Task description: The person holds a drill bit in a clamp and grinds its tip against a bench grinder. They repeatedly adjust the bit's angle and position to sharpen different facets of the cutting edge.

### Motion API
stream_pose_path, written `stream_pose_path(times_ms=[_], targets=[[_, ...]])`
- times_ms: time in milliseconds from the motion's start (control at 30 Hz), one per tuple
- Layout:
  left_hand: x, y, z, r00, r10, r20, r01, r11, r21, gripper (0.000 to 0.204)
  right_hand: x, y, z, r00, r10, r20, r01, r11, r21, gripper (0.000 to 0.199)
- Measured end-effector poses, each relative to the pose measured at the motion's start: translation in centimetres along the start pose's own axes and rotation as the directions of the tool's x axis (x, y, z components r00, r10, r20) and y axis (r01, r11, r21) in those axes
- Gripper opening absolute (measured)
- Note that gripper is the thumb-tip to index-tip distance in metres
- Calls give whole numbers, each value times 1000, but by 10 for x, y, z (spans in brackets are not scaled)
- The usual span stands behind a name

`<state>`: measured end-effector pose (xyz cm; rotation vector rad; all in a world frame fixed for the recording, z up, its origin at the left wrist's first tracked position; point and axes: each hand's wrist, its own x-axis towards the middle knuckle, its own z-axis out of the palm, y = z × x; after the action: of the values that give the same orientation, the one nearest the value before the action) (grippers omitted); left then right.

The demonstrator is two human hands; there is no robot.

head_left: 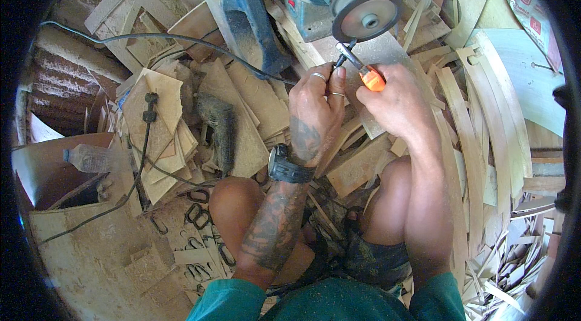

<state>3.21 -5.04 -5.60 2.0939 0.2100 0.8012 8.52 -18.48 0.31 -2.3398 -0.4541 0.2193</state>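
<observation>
My right hand [390, 94] is closed round an orange-handled tool [372, 79]. Its silver front end reaches toward my left fingers; the exact kind is unclear. My left hand [318, 100], with rings and a black wristwatch below it, pinches a small dark piece [341, 60]. The silver end and the dark piece appear to meet. Just beyond both hands stands a blue bench grinder [311, 15], coated in dust, with a round disc [368, 13] facing me. A pale flat board [387, 57] lies under the hands and the disc.
A dusty blue plastic container [239, 18] stands left of the grinder. A dark power tool [216, 127] lies among thin wood sheets [160, 121], with a cable [145, 145] nearby. Curved wood strips [484, 121] stack up on the right. Dark link-shaped pieces [198, 215] lie by my left knee.
</observation>
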Motion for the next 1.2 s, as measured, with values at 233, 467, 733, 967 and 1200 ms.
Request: stream_pose_path(times_ms=[233,467,733,967,1200], targets=[[-1,1,-2,998,-51,39,53,997,-50,23,-1,-2,0,1000,-5,-16,5,1000,4,26],[-1,2,-3,1000,-13,17,14,999,-46,22,-2,-4,-2,1000,-21,2,21,1000,6,26],[2,-2,-5,999,50,12,-50,998,31,29,2,1,3,1000,-8,7,8,1000,1,27],[2,-2,-6,999,26,23,-26,1000,7,25,0,1,5,996,-66,-58,66,998,-4,28],[0,-2,-8,999,-6,53,8,999,-37,21,0,-1,4,1000,-27,-17,26,1000,-14,27]])
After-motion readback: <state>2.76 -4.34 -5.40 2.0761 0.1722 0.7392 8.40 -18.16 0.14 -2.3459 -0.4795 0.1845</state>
